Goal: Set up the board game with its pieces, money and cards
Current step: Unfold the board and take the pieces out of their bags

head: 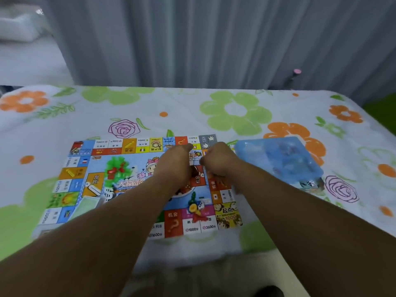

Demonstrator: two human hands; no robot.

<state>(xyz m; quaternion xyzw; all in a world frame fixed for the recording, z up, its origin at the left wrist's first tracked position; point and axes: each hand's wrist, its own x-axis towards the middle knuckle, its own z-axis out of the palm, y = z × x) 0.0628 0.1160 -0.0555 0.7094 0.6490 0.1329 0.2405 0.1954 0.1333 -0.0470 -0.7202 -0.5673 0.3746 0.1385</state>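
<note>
Fingers of the left hand (176, 161) and right hand (218, 159) curl inward; any grasped item cannot be determined. Both hover over the game board (96, 168), laid flat on the floral tablecloth (235, 108). Piece placement appears underway; next, draw contents from the blue box (278, 157) beside it.

Both bare forearms cover the middle and lower squares of the colourful printed game board (102, 168), and both are cut off by the bottom edge. The curled fingers of the left hand (177, 160) and right hand (218, 159) face away, so any grip is unreadable. The contents of the translucent blue plastic tray (278, 159) are blurred.
</note>
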